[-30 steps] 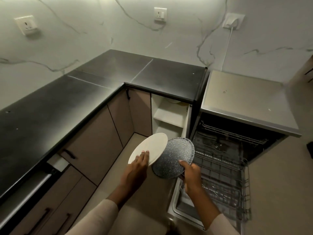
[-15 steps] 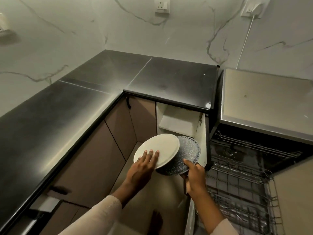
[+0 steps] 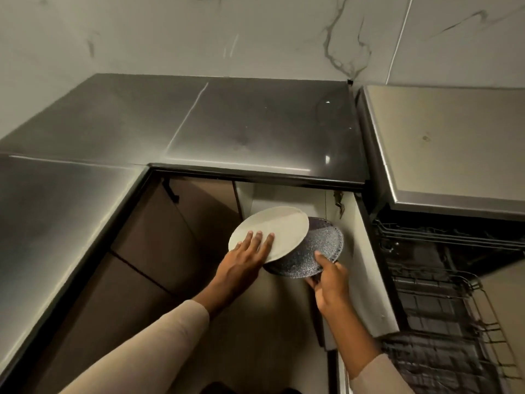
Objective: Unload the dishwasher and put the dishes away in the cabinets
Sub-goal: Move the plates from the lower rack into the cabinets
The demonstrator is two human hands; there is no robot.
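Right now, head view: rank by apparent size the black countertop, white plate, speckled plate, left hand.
1. black countertop, by far the largest.
2. white plate.
3. speckled plate: partly hidden under the white one, so these two may match.
4. left hand, though nearer the camera.

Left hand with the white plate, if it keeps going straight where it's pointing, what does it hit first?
Probably nothing soon: the left hand aims the white plate into the open cabinet; its back wall likely comes first.
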